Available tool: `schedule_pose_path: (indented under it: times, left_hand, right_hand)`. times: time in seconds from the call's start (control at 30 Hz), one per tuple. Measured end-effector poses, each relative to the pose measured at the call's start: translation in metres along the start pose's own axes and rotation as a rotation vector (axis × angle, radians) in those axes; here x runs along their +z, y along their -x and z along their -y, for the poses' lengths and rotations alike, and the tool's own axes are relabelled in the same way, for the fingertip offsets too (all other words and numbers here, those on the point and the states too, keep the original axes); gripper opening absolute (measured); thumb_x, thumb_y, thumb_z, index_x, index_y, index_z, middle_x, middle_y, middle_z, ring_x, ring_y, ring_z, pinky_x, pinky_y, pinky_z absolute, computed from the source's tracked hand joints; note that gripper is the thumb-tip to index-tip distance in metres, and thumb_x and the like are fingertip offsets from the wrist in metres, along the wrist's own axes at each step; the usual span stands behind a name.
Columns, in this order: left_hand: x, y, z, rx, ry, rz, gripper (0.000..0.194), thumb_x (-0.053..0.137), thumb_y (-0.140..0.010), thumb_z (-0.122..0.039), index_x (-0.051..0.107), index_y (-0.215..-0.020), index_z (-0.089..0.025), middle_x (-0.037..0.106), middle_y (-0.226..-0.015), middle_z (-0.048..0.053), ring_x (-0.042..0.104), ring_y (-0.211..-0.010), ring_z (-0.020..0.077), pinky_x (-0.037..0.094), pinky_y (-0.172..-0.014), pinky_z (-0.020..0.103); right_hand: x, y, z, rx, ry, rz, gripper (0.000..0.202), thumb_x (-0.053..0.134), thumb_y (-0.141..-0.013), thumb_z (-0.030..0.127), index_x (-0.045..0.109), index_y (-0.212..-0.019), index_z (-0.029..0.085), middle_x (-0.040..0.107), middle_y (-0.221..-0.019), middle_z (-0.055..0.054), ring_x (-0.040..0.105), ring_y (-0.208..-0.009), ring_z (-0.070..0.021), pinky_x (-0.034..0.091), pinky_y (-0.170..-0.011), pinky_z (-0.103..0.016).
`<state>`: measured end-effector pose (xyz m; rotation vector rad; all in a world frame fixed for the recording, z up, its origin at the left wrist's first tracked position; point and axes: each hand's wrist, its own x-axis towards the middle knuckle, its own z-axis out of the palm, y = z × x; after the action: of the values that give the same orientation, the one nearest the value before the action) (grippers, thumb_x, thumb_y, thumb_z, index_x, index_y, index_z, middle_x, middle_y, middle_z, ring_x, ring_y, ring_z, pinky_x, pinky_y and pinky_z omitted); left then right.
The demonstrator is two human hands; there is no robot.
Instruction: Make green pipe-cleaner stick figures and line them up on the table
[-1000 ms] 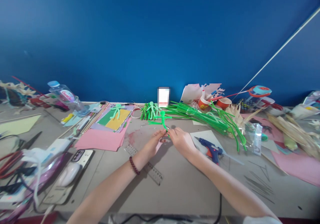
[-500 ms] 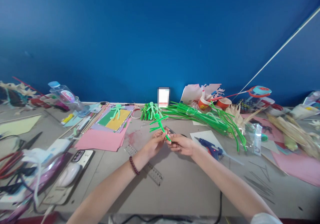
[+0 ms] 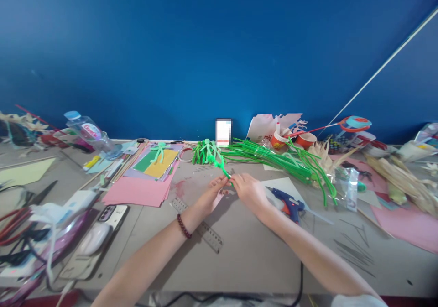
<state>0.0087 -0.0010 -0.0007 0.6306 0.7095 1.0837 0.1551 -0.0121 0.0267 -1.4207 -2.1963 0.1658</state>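
A bright green pipe-cleaner figure is held up over the middle of the table, its head end pointing away. My left hand pinches its lower part between thumb and fingers. Close against it on the right, my right hand has its fingers closed on the lower end, palm turned down. Just behind the held figure lie several finished-looking green figures, partly overlapped by it. Another pale green figure rests on the green and yellow sheets.
Green pipe cleaners stretch across the back right. A blue glue gun lies on white paper beyond my right forearm. A clear ruler is by my left wrist. Pink paper, a phone and a bottle stand left.
My right hand has turned palm down over the figure's lower end. The figure has tilted and its limbs look more gathered. My left hand has barely moved.
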Motion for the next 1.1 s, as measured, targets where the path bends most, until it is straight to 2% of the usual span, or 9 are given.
schedule_pose_path:
  times: [0.1, 0.17, 0.33, 0.47, 0.6, 0.73, 0.8, 0.93, 1.1]
  left_hand:
    - [-0.003, -0.003, 0.003, 0.071, 0.041, -0.025, 0.021, 0.081, -0.059, -0.024, 0.064, -0.068, -0.016, 0.06, -0.074, -0.001, 0.053, -0.071, 0.0101, 0.037, -0.061, 0.022]
    - [-0.005, -0.005, 0.004, 0.099, 0.072, -0.023, 0.023, 0.083, -0.056, -0.024, 0.064, -0.066, -0.016, 0.061, -0.074, -0.001, 0.052, -0.069, 0.0095, 0.037, -0.062, 0.023]
    - [-0.002, -0.002, 0.0, 0.092, 0.05, 0.1, 0.023, 0.082, -0.058, -0.03, 0.066, -0.066, -0.016, 0.063, -0.076, 0.001, 0.052, -0.064, 0.0101, 0.039, -0.063, 0.025]
    - [0.0, 0.003, -0.004, 0.055, 0.038, 0.196, 0.024, 0.08, -0.062, -0.035, 0.067, -0.072, -0.017, 0.062, -0.074, 0.001, 0.051, -0.059, 0.0106, 0.041, -0.064, 0.027]
    - [-0.002, 0.004, -0.005, 0.029, 0.026, 0.233, 0.024, 0.078, -0.064, -0.035, 0.068, -0.077, -0.018, 0.062, -0.077, 0.002, 0.056, -0.067, 0.0133, 0.042, -0.071, 0.028]
    - [-0.004, 0.001, -0.005, 0.018, 0.019, 0.219, 0.026, 0.077, -0.066, -0.036, 0.068, -0.08, -0.016, 0.063, -0.078, 0.002, 0.054, -0.062, 0.0116, 0.04, -0.065, 0.027]
    - [-0.003, 0.001, -0.004, 0.021, 0.01, 0.162, 0.025, 0.075, -0.068, -0.036, 0.068, -0.08, -0.015, 0.063, -0.075, 0.002, 0.054, -0.061, 0.0111, 0.04, -0.063, 0.027]
    - [-0.003, 0.001, -0.001, -0.009, -0.005, 0.012, 0.02, 0.075, -0.069, -0.032, 0.067, -0.076, -0.015, 0.064, -0.078, 0.004, 0.057, -0.075, 0.0139, 0.04, -0.064, 0.024]
    - [-0.005, 0.0, 0.003, 0.032, -0.017, -0.039, 0.019, 0.08, -0.061, -0.026, 0.066, -0.07, -0.016, 0.062, -0.073, 0.002, 0.056, -0.07, 0.0123, 0.039, -0.06, 0.023]
  right_hand:
    - [0.002, 0.004, 0.004, -0.084, 0.125, 0.027, 0.023, 0.041, -0.093, 0.023, 0.062, -0.089, 0.016, 0.062, -0.076, -0.009, 0.056, -0.076, -0.0172, 0.032, -0.054, -0.024]
    - [0.002, 0.002, 0.005, -0.042, 0.028, 0.035, 0.023, 0.042, -0.093, 0.024, 0.063, -0.087, 0.017, 0.062, -0.076, -0.008, 0.056, -0.073, -0.016, 0.033, -0.055, -0.023]
    - [-0.001, -0.008, -0.002, 0.312, -0.745, 0.259, 0.031, 0.046, -0.089, 0.039, 0.059, -0.071, 0.017, 0.054, -0.057, 0.001, 0.044, -0.047, -0.0087, 0.032, -0.046, -0.021]
    - [0.001, -0.009, -0.002, 0.565, -1.41, 0.549, 0.035, 0.069, -0.07, 0.047, 0.056, -0.068, 0.015, 0.052, -0.06, 0.002, 0.033, -0.043, -0.0033, 0.022, -0.039, -0.017]
    - [0.003, -0.007, 0.002, 0.609, -1.6, 0.655, 0.035, 0.078, -0.06, 0.038, 0.055, -0.066, 0.014, 0.049, -0.059, 0.005, 0.027, -0.043, -0.0008, 0.016, -0.037, -0.015]
    - [0.001, -0.008, 0.0, 0.549, -1.337, 0.504, 0.036, 0.066, -0.07, 0.049, 0.055, -0.068, 0.015, 0.054, -0.059, 0.002, 0.034, -0.043, -0.0039, 0.023, -0.039, -0.018]
    - [0.0, -0.009, -0.003, 0.474, -1.026, 0.359, 0.033, 0.056, -0.079, 0.048, 0.057, -0.069, 0.016, 0.055, -0.057, 0.002, 0.039, -0.042, -0.0065, 0.028, -0.041, -0.02]
    - [0.001, -0.005, -0.004, 0.154, -0.292, 0.034, 0.024, 0.043, -0.09, 0.028, 0.062, -0.079, 0.017, 0.063, -0.07, -0.003, 0.054, -0.06, -0.0127, 0.034, -0.053, -0.023]
    - [0.003, 0.003, 0.002, -0.152, 0.256, -0.005, 0.026, 0.04, -0.093, 0.019, 0.062, -0.08, 0.015, 0.061, -0.069, -0.007, 0.056, -0.07, -0.0165, 0.03, -0.052, -0.025]
